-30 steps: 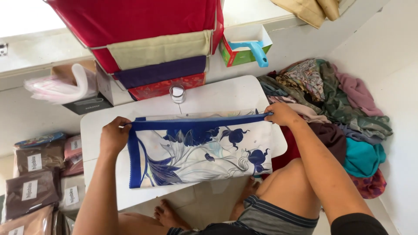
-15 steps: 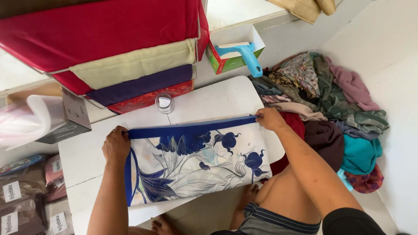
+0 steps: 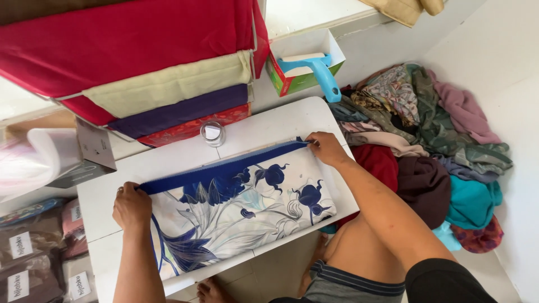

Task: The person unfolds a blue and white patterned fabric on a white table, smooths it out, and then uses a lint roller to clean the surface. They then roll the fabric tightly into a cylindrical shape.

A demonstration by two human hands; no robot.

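A folded cloth [image 3: 241, 207], white with blue flowers and a dark blue border, lies spread on a low white table [image 3: 269, 126]. My left hand [image 3: 132, 206] pinches the cloth's left end at the blue border. At the other end, my right hand [image 3: 325, 147] grips the border's right corner. The border runs taut between the two hands. My bare legs show under the table's near edge.
A small clear jar [image 3: 213, 133] stands on the table behind the cloth. Folded red, cream and purple fabrics [image 3: 151, 73] hang above. A box with a blue-handled tool [image 3: 314, 67] sits behind. A heap of mixed clothes [image 3: 432, 146] lies right; packed bags [image 3: 33, 252] lie left.
The view has dropped and come closer. Both hands still hold the cloth's blue border; the cloth now lies a little nearer to me on the table.
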